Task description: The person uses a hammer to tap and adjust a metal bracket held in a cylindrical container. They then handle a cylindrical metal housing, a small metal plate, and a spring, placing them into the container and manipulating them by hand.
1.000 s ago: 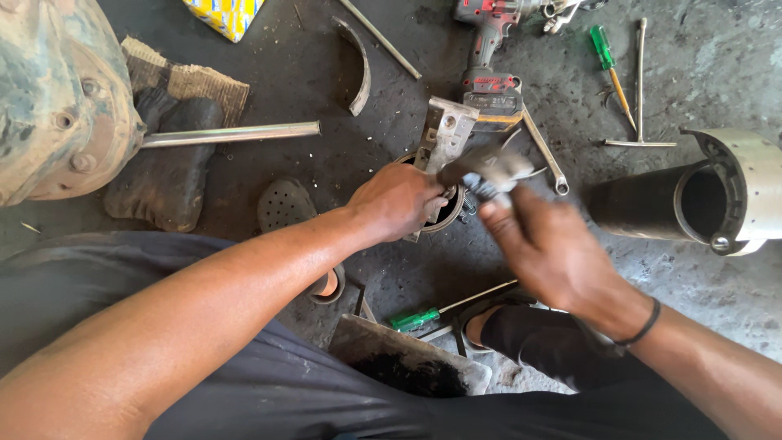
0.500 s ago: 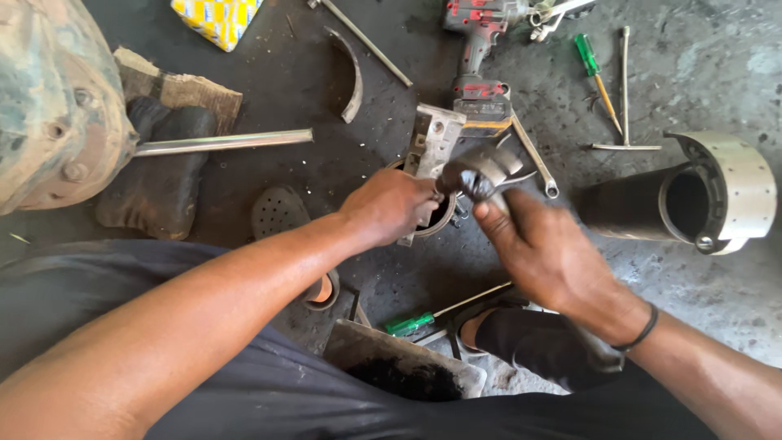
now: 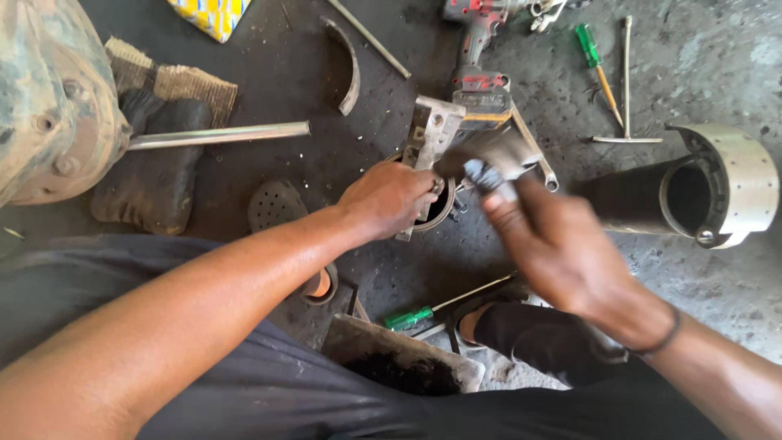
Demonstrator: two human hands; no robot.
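My left hand (image 3: 391, 200) is closed over a round metal ring (image 3: 442, 216) lying on the dark floor, next to an upright grey metal bracket (image 3: 430, 130). Just to its right, my right hand (image 3: 562, 253) grips a grey metal tool (image 3: 489, 155). The tool is blurred by motion and its head sits over the ring and bracket. I cannot tell what kind of tool it is. A dark band circles my right wrist.
A cordless drill (image 3: 481, 49), a green-handled screwdriver (image 3: 599, 57) and a T-handle wrench (image 3: 626, 81) lie at the back. A dark cylinder with a pale curved shoe (image 3: 725, 183) lies right. A metal pipe (image 3: 216, 134), rusty hub (image 3: 41, 98) and second screwdriver (image 3: 411, 318) are nearer.
My right hand has drawn slightly toward me and to the right, with the tool swinging and blurred. My left hand stays on the ring.
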